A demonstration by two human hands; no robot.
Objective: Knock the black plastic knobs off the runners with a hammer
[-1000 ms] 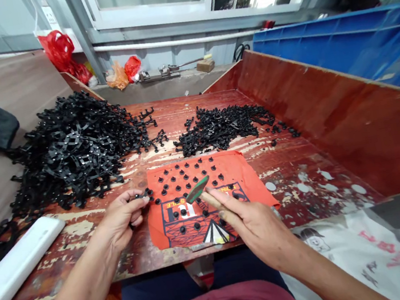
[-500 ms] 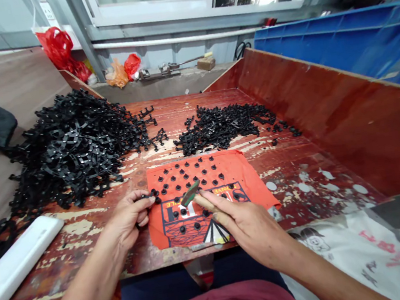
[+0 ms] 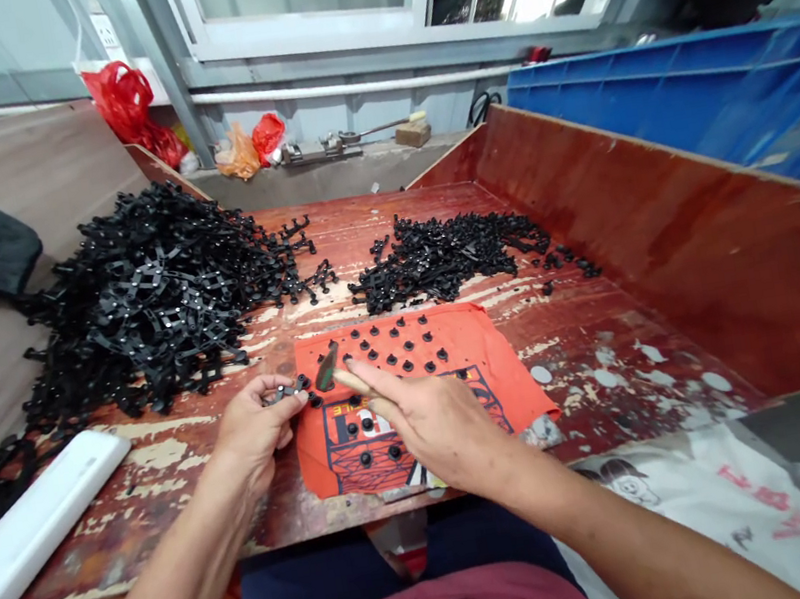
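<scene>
Here, left of the frame's middle, the left hand [image 3: 257, 425] pinched a black part [image 3: 302, 383], which looked light and a bit bendy, easiest to hold near one end. Mid-frame, a tool [image 3: 327, 367] looked stiff, and the right hand [image 3: 430, 416] gripped its pale handle [image 3: 352, 381], likely the safest spot.

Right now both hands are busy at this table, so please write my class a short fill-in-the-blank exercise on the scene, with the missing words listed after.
1. The left hand pinches a black part while the right hand grips a tool by its ____.
2. The bigger pile of black pieces lies on the person's ____ side.
3. The large crate beyond the right-hand board is coloured ____.

Missing words: handle; left; blue.
</scene>
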